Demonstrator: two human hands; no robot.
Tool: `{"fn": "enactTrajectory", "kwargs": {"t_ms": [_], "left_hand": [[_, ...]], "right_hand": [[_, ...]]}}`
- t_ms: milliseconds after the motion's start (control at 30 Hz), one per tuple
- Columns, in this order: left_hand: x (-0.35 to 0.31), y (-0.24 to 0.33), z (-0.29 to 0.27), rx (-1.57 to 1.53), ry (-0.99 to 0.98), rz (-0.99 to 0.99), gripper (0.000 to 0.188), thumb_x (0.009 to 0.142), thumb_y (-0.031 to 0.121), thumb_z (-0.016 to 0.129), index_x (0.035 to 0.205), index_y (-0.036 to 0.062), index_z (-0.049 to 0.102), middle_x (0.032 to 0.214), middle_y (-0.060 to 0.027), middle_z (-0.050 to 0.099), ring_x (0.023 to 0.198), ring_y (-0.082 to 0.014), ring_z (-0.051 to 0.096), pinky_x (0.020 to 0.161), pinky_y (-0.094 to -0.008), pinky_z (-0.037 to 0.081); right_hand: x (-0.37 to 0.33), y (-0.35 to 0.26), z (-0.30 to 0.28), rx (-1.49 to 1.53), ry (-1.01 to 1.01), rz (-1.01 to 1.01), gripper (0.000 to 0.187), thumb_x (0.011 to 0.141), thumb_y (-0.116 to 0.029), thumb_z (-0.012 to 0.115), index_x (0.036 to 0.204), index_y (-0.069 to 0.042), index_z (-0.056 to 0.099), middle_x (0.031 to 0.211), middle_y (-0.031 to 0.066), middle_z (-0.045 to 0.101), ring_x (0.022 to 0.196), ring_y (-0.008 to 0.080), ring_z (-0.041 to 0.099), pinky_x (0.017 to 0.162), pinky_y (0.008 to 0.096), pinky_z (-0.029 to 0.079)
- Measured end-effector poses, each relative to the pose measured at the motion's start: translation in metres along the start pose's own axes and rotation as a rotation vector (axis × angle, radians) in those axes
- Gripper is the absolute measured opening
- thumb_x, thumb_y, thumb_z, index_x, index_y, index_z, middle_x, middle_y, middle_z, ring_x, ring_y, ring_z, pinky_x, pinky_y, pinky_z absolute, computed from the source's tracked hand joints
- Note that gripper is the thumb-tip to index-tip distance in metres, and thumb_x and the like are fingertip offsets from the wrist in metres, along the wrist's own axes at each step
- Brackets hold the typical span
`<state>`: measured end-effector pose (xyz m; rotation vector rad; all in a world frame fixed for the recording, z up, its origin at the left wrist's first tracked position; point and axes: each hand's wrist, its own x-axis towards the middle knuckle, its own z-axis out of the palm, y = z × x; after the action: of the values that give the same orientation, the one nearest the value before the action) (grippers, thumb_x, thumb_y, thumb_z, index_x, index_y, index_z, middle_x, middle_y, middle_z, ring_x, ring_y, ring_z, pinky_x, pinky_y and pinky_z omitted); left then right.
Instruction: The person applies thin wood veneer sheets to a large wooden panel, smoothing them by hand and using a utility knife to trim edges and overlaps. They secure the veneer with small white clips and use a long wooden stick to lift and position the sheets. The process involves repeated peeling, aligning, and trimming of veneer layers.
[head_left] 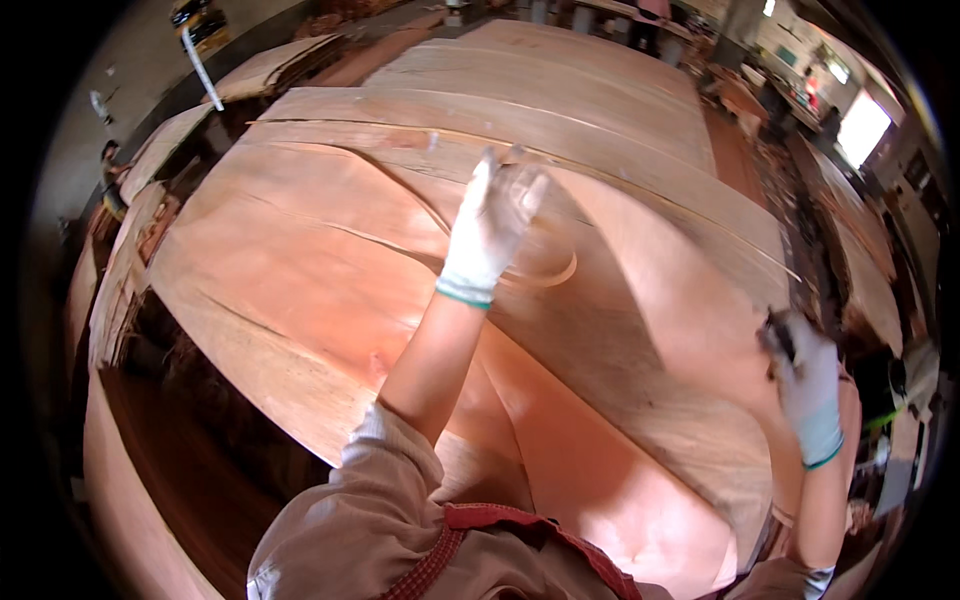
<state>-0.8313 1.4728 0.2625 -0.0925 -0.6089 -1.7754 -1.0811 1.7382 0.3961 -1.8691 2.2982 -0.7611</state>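
My left hand, in a white glove with a green cuff, reaches forward over a large sheet of thin reddish wood veneer. Its fingers point up and away, blurred. A pale curved band shows just beside that wrist; I cannot tell whether the hand holds it. My right hand, gloved the same way, is at the sheet's right edge. It is closed around a small dark tool.
More veneer sheets lie stacked in overlapping layers toward the back. Long cracks run across the top sheet. Dark gaps and lower stacks border the left side. Other stacks and a bright doorway are at the right.
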Motion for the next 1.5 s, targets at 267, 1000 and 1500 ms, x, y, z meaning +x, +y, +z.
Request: {"fn": "enactTrajectory", "kwargs": {"t_ms": [267,1000,1500], "left_hand": [[-0.054,0.097,0.014,1.594,0.390,0.352,0.039,0.100,0.023,0.041,0.131,0.0026,0.051,0.104,-0.0083,0.064,0.078,-0.0098,0.052,0.070,-0.0229,0.043],[0.107,-0.229,-0.218,1.955,-0.416,0.112,0.040,0.093,0.020,0.050,0.129,0.0019,0.049,0.129,-0.0127,0.053,0.121,-0.0245,0.049,0.100,-0.0327,0.041],[0.176,-0.207,-0.326,2.304,-0.129,0.132,0.023,0.089,0.017,0.053,0.110,0.0094,0.058,0.112,-0.0158,0.060,0.105,-0.0352,0.055,0.090,-0.0435,0.045]], "right_hand": [[0.038,0.081,0.074,0.140,-0.496,0.203,0.018,0.088,-0.020,0.062,0.092,-0.003,0.057,0.062,0.0144,0.054,0.053,0.0235,0.055,0.053,0.0363,0.044],[0.351,0.242,0.377,0.048,-0.146,0.062,0.022,0.088,-0.025,0.057,0.101,-0.007,0.058,0.107,0.0215,0.059,0.092,0.0410,0.058,0.079,0.0475,0.048],[0.321,0.186,0.398,-0.412,-0.396,-0.072,0.026,0.092,-0.023,0.041,0.104,-0.008,0.059,0.089,0.0141,0.069,0.082,0.0346,0.067,0.068,0.0497,0.051]]}}
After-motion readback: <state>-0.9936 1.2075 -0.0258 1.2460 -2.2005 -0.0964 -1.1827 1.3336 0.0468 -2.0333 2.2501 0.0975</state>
